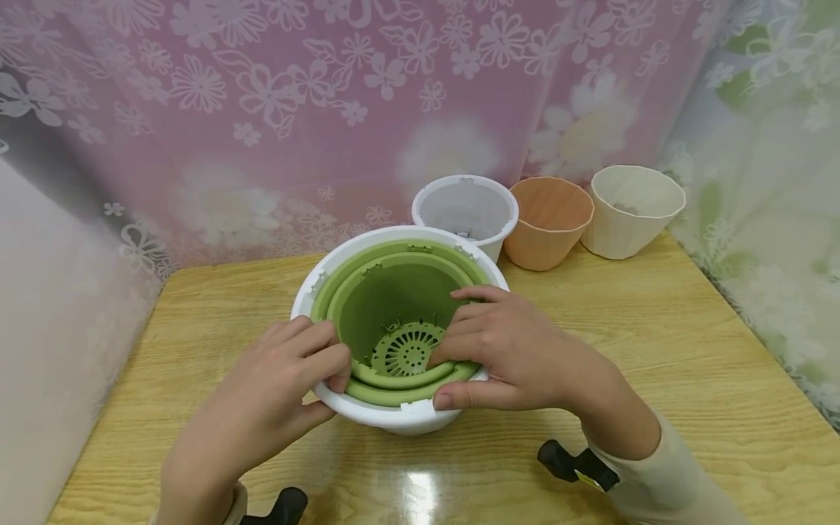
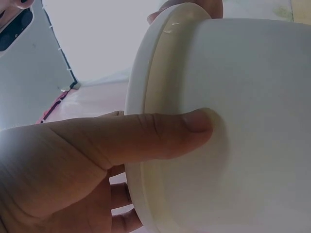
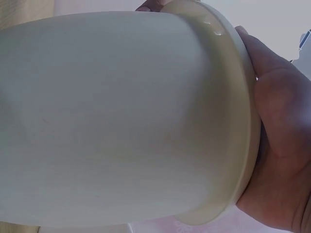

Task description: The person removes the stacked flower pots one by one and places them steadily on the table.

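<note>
so, step in hand: both hands work at the green pots (image 1: 394,306) nested inside the big white pot (image 1: 394,415), which looks tipped toward the person on the worktop (image 1: 656,350); judging by the grips, the inner green pot is being worked against the outer ones
where the pots are: near the front middle of the worktop, between the two hands; two green rims show one inside the other, and the slotted drain floor (image 1: 407,350) of the innermost one is visible
left hand (image 1: 275,394): fingers curled over the near-left rim, fingertips on the green edge; the left wrist view shows the thumb (image 2: 160,133) pressed flat against the white outer wall below the rim, so it pinches the rim of the white pot
right hand (image 1: 512,350): fingers reach down inside the green pot with tips near the drain floor, thumb lying along the white rim outside; the right wrist view shows the palm (image 3: 282,145) cupped against the rim, so it grips the wall of the nested pots
doing it well: probably best to let the left hand steady the white pot while the right shifts the green one evenly; a lopsided pull could jam the nested rims
arm pose: both forearms come in low from the near edge, wrists bent inward, hands facing each other across the pot
behind: a smaller white pot (image 1: 466,211), an orange pot (image 1: 550,222) and a cream pot (image 1: 633,211) stand in a row at the back, well apart from the hands, before a flowered curtain (image 1: 328,109)
</note>
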The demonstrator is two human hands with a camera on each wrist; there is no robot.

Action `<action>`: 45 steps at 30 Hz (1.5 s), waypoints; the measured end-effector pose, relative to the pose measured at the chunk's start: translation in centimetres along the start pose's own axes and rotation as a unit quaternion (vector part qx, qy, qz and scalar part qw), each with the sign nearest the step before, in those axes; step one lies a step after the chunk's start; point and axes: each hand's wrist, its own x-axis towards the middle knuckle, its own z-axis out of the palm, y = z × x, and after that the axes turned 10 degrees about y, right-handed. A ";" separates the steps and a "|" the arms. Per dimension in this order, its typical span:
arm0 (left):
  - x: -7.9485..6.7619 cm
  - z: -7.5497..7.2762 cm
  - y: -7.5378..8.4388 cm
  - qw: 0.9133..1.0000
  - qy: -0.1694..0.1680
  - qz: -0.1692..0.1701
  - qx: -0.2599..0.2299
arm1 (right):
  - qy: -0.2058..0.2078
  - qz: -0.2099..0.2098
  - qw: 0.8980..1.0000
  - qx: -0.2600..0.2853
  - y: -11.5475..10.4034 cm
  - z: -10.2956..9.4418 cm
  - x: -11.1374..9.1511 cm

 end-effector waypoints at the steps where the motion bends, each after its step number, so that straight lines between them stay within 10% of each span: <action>1: 0.0 0.0 0.0 1.000 -0.001 -0.001 0.000 | 0.001 0.001 1.000 0.001 0.0 0.0 0.0; 31: -0.3 0.1 0.0 1.000 0.002 -0.004 -0.007 | 0.018 0.021 0.999 0.025 0.1 0.1 0.1; 45: -0.1 0.1 -0.1 1.000 0.004 -0.003 -0.014 | 0.088 -0.019 0.992 0.093 0.0 -0.1 0.4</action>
